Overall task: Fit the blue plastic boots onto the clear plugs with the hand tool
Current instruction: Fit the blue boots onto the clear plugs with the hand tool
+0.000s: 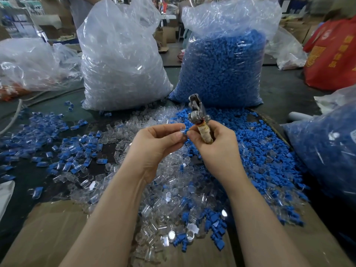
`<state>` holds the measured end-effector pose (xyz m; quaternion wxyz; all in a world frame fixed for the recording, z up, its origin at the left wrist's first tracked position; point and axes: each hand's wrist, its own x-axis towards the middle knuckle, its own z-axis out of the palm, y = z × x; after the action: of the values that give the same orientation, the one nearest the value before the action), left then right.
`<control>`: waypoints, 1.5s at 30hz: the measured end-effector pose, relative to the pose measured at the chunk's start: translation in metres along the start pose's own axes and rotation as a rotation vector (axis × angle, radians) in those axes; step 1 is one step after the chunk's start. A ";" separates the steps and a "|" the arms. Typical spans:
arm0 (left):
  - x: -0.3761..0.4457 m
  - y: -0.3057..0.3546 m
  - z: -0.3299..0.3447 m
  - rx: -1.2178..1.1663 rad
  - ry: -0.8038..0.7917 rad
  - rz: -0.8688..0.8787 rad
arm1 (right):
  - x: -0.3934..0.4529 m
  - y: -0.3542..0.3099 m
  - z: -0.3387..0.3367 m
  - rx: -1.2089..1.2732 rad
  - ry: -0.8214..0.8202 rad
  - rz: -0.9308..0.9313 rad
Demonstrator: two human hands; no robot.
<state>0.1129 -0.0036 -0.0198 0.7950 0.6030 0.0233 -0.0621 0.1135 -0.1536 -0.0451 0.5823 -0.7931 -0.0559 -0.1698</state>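
Nearest, our forearms reach out over a sheet of cardboard [48,228] strewn with loose clear plugs [154,224] and blue boots [215,228]. Further out, our left hand [156,145] pinches a clear plug [181,131] with a blue boot [186,130] at its fingertips, and the thumb tip of our right hand [215,149] touches that boot. Our right hand's other fingers curl round the tape-wrapped handle of the hand tool [199,117], its metal head pointing up and away. Left of our hands lie fitted plugs [63,151], blue and clear together. Beyond stand two tall plastic bags side by side: the bag of clear plugs [123,60] on the left, the bag of blue boots [225,62] on the right
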 end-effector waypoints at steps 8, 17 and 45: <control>-0.002 0.001 0.002 0.156 0.049 0.094 | -0.001 -0.001 0.000 -0.008 -0.028 0.013; 0.001 -0.002 0.002 0.191 0.088 0.122 | -0.001 -0.001 -0.002 -0.026 -0.076 0.021; 0.003 -0.001 -0.004 0.295 0.069 0.400 | 0.002 0.008 -0.014 -0.310 -0.297 0.071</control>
<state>0.1159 -0.0006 -0.0220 0.6936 0.7069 -0.0786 0.1143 0.1147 -0.1696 -0.0481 0.4443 -0.8910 -0.0864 -0.0370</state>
